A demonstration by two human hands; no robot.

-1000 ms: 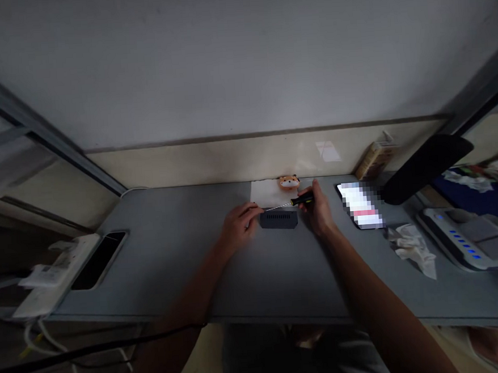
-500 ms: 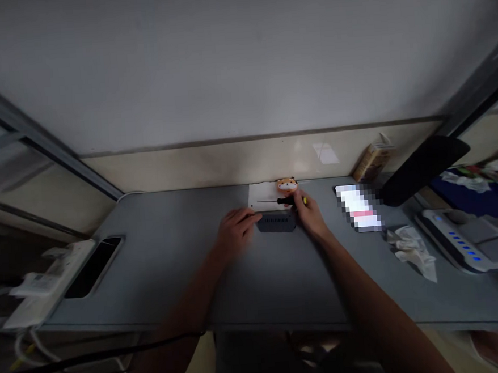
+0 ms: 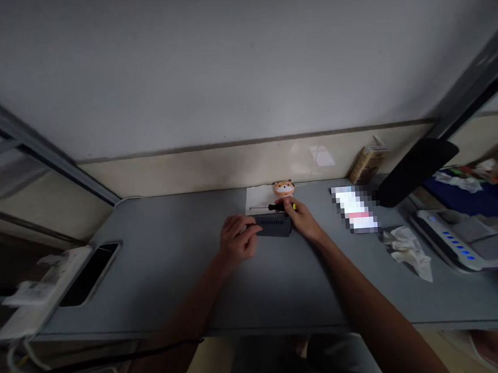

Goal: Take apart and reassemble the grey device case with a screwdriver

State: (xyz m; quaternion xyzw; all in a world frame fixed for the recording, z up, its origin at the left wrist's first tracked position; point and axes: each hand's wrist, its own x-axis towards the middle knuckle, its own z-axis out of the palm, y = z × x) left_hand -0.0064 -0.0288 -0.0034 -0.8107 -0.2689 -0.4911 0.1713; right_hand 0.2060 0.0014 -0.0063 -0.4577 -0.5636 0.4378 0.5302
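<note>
A small dark grey box with a row of slots (image 3: pixel 273 226) lies on the grey table (image 3: pixel 160 261). My left hand (image 3: pixel 236 238) grips its left end with curled fingers. My right hand (image 3: pixel 301 217) is closed at the box's right end and holds a small screwdriver (image 3: pixel 276 207) with a black and yellow handle. Its thin shaft points left, over a white sheet of paper (image 3: pixel 258 198) behind the box. An orange animal figurine (image 3: pixel 284 188) sits just behind the screwdriver.
A lit phone (image 3: pixel 355 216) lies to the right, with crumpled tissue (image 3: pixel 406 245) and a device with blue lights (image 3: pixel 461 238) beyond it. A black lamp head (image 3: pixel 416 169) and a carton (image 3: pixel 364 164) stand at the back right. A slot (image 3: pixel 90 266) cuts the table's left part.
My right hand has moved left and down with the screwdriver, coming to the box's right end. My left hand has closed onto the box's left end.
</note>
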